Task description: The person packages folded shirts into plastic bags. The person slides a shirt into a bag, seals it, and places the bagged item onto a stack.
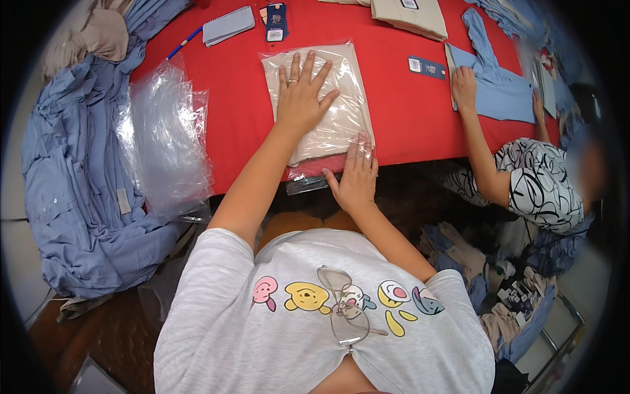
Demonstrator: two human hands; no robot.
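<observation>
Folded beige garment [346, 113], sleeved in a clear bag, is laid near the front edge of a table covered by one red tablecloth [236, 98]. At the far left, blue clothes [85, 177] are heaped beyond the table, with a brown floor [111, 335] seen below. Next, a stack of clear bags [164, 138] is spread over the table edge — how many cannot be told. Farther back are placed one blue pen [185, 42] and one notepad [228, 26]. The bagged garment is covered by the left hand [302, 102], pressed flat with fingers spread; at the bag's near right corner the right hand [356, 180] is rested, fingers stretched and thumb apart. To the right, another beige pile [410, 18] is set at the back. Two dark blue tags — one [275, 23] beside the notepad, one [428, 67] farther right — are counted. One light blue garment [502, 88] is handled by a co-worker's two hands. At the lower right, mixed clothes [518, 308] are piled below table height.
</observation>
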